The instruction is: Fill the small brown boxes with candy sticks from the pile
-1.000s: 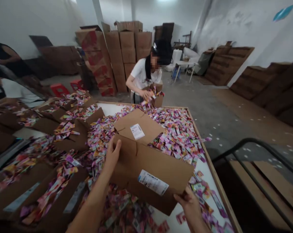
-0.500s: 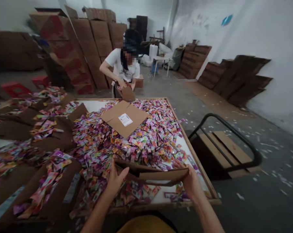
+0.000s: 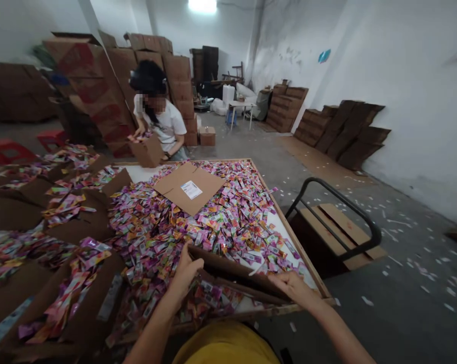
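Between my two hands is a brown cardboard box, low over the near edge of the table and tilted, its dark inner side showing. My left hand grips its left end, thumb on the near side. At the right end, my right hand is closed on the cardboard edge. Small colourful wrapped packets lie heaped around and behind the box. Beyond them a flattened cardboard piece with a white label rests on the heap.
Open boxes filled with packets crowd the left side. Across the table a person holds a small box. A wooden rim edges the table. To the right stands a cart handle by cardboard.
The box in my hands has tilted and its right end has dropped lower. The person across has shifted left and set their box upright at the table edge. My view has tipped up slightly.
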Demonstrator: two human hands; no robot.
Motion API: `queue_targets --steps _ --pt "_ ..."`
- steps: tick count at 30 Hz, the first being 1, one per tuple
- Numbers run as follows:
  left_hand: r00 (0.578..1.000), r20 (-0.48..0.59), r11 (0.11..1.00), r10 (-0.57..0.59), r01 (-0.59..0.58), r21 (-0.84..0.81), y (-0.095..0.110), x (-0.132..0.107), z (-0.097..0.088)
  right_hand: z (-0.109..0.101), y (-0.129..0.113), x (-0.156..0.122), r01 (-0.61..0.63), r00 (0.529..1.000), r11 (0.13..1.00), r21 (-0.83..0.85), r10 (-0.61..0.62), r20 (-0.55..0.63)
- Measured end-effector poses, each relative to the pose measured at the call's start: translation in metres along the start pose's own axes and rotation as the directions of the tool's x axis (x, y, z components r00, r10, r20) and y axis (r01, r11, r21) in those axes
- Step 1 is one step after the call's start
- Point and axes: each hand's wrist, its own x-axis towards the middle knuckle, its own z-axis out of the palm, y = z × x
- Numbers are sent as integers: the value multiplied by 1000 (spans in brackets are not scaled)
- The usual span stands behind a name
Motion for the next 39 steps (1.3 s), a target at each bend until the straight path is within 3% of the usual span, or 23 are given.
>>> queue_targets --steps 1,3,5,6,8,11,14,16,17,19,21,24,27,28,30,31,32,34,36,39 --pt "989 148 999 -3 -2 33 4 -5 -3 -5 -1 2 18 988 998 -58 -27 -150" --pt "911 413 989 7 -67 129 5 -14 -4 -12 0 7 -16 936 997 -77 -13 -351" --pt "853 522 973 22 -138 184 -3 -15 2 -12 2 14 -157 931 984 86 176 -320" --pt "865 502 968 30 -151 202 -10 -12 7 -8 5 18 -264 920 947 180 304 -248" --pt "932 359 955 55 -154 255 -30 1 19 8 11 30 -459 857 842 282 504 -111" --pt "980 164 919 110 -163 358 -61 26 30 30 17 48 -558 805 790 253 589 -67" --pt "968 158 926 193 -233 298 -82 43 26 30 6 54 -458 859 879 136 477 -186" --pt "951 155 934 267 -295 202 -91 46 20 22 -12 47 -249 926 967 -45 225 -303" --pt "943 152 932 296 -320 170 -94 45 17 20 -23 39 -125 954 981 -147 78 -290" --pt "923 150 918 353 -373 136 -98 41 14 25 -44 20 99 984 955 -280 -136 -114" --pt "901 151 897 407 -425 122 -101 35 12 39 -57 4 221 975 907 -358 -215 57" --pt "888 183 886 423 -447 124 -99 31 8 59 -57 1 184 979 877 -444 -206 -3" --pt "879 361 914 313 -382 137 -84 36 -5 62 -46 24 91 994 917 -387 -104 -12" --pt "851 461 920 252 -358 158 -76 39 -11 61 -43 34 56 998 927 -372 -57 7" --pt "751 649 896 117 -362 257 -58 41 -17 60 -41 53 -34 999 922 -385 36 -4" --pt "709 702 853 69 -407 327 -51 39 -17 61 -41 59 -74 997 911 -405 66 -33" --pt "694 719 786 51 -472 400 -45 36 -15 64 -42 63 -89 996 899 -429 68 -62" --pt "722 685 610 100 -588 531 -40 22 -2 73 -43 63 -66 994 874 -481 16 -106" --pt "756 629 461 182 -631 625 -41 7 15 85 -42 56 -28 988 838 -545 -58 -141" --pt "732 658 380 177 -668 640 -46 -9 31 98 -38 45 -12 982 810 -586 -100 -159"
